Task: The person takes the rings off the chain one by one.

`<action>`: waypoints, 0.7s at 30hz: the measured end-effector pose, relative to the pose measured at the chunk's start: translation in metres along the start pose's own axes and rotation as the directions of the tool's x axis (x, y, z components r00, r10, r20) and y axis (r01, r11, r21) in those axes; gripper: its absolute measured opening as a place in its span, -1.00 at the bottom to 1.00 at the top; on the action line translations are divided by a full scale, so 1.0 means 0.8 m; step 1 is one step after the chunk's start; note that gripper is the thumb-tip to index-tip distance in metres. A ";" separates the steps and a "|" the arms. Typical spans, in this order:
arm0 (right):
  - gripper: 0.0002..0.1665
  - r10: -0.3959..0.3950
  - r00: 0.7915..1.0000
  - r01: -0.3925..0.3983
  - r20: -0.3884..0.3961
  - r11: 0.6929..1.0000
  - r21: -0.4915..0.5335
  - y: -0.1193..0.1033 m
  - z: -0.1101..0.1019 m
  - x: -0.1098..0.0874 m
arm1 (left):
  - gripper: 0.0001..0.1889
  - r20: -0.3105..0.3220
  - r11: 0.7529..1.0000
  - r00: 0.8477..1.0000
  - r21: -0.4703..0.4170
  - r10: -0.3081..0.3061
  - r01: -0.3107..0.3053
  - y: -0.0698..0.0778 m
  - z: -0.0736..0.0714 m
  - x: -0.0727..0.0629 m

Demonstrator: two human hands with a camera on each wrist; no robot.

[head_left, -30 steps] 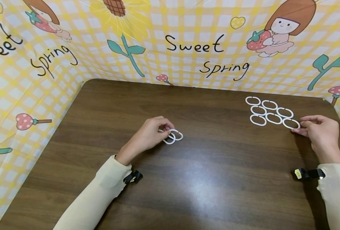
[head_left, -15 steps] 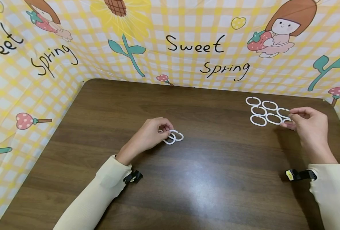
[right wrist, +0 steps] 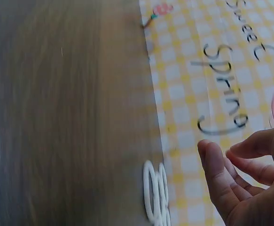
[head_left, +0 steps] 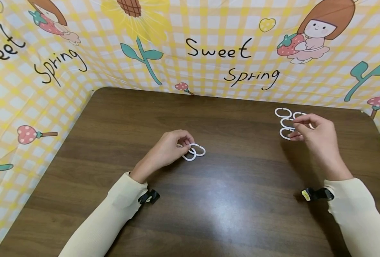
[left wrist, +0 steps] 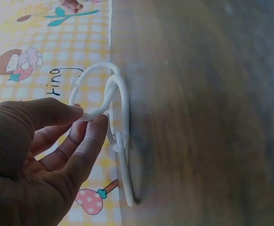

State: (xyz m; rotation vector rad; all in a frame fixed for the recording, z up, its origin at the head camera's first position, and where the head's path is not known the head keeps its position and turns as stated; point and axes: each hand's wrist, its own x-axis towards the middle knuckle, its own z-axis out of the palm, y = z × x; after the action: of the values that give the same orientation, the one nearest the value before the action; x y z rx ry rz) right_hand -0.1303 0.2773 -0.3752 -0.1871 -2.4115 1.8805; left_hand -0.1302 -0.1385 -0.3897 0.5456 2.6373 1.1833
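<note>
My left hand (head_left: 169, 148) pinches a white oval split link (left wrist: 97, 112) between thumb and fingertips, as the left wrist view shows. It is joined with other white links in a short chain; the lowest link (left wrist: 125, 174) reaches down to the tabletop. At the right, my right hand (head_left: 320, 141) hovers over a group of loose white links (head_left: 275, 112), covering some of them in the head view. Its thumb and fingers are bent loosely with a small gap, and no link shows between them in the right wrist view, where several links (right wrist: 146, 188) appear edge-on.
A dark wood-grain table (head_left: 241, 200) lies under both hands. A yellow checked cloth (head_left: 203, 71) with printed flowers and lettering stands along its back and left side. Black wrist cameras (head_left: 149, 197) sit at both cuffs.
My right hand has moved left from the rightmost link, across the group to its left part. The left hand and its links have stayed in place.
</note>
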 end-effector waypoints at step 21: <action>-0.81 -0.068 0.962 0.110 0.266 0.983 -0.149 -0.031 0.129 -0.015 | -0.92 0.009 1.000 1.000 -0.016 -0.025 0.025 0.000 0.001 0.001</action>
State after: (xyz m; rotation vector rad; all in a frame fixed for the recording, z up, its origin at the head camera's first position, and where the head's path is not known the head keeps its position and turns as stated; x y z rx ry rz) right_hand -0.1339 0.1707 -0.3761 0.1693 -2.6922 1.7680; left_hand -0.1308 -0.1375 -0.3902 0.5119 2.6174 1.1911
